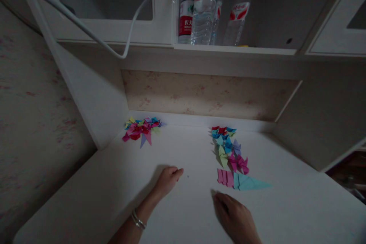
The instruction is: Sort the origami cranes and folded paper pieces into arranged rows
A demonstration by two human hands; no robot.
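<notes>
My left hand rests on the white desk, curled into a loose fist with the thumb pointing right; nothing shows in it. Silver bangles circle that wrist. On the right, my right hand is also closed on the desk, its fingers tucked under and no object visible. Just beyond it lie pink folded paper pieces beside overlapping turquoise folded paper that tapers to a point. Behind these, several folded paper cranes stand in rows, in magenta, green, purple, blue and red. A colourful heap of folded paper sits at the back left.
A white desk fills the foreground, enclosed by side panels. Overhead, an open shelf holds several plastic bottles. A white tubular arm or cable crosses the upper left. Floral wallpaper covers the back wall.
</notes>
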